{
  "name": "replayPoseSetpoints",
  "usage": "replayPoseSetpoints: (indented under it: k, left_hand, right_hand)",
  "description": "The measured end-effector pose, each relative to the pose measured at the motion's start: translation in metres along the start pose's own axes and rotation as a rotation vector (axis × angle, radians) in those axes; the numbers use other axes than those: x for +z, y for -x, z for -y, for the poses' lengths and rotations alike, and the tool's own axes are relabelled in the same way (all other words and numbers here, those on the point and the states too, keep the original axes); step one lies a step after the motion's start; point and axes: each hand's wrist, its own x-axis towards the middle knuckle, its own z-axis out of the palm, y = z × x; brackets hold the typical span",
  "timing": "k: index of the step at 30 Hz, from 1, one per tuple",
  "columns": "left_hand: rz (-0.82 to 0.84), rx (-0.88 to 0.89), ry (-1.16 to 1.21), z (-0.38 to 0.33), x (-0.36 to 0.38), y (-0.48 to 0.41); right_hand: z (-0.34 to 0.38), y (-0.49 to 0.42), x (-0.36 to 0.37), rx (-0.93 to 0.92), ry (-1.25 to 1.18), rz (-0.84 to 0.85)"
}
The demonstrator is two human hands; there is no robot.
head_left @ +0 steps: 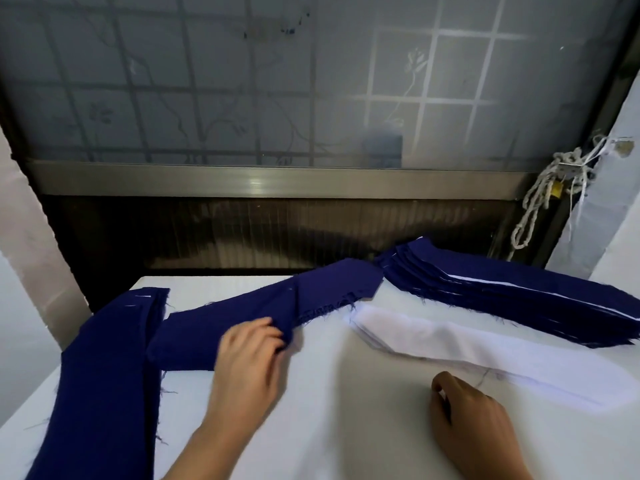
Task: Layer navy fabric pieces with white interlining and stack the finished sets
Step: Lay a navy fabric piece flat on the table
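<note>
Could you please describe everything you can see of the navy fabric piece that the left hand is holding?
The navy fabric piece is a long strip of woven-looking cloth with frayed edges and an angled far end. It lies slantwise across the white table, toward the far right. The left hand pinches its near edge at mid-length, raising a fold. Its left end reaches the navy pile.
</note>
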Motion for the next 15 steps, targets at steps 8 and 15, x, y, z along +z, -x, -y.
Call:
replayPoseSetpoints:
  k: [8,15]
  left_hand:
    - [0.138,0.721,0.207,-0.09,0.006,0.012]
    - [-0.101,0.251,0.366,-0.049,-0.004,0.001]
  right_hand:
    - [-0.01,0.002,0.001,-0.373,0.023,-0.249]
    - [-0.011,-0.004,0.01,-0.523,0.011,-0.202]
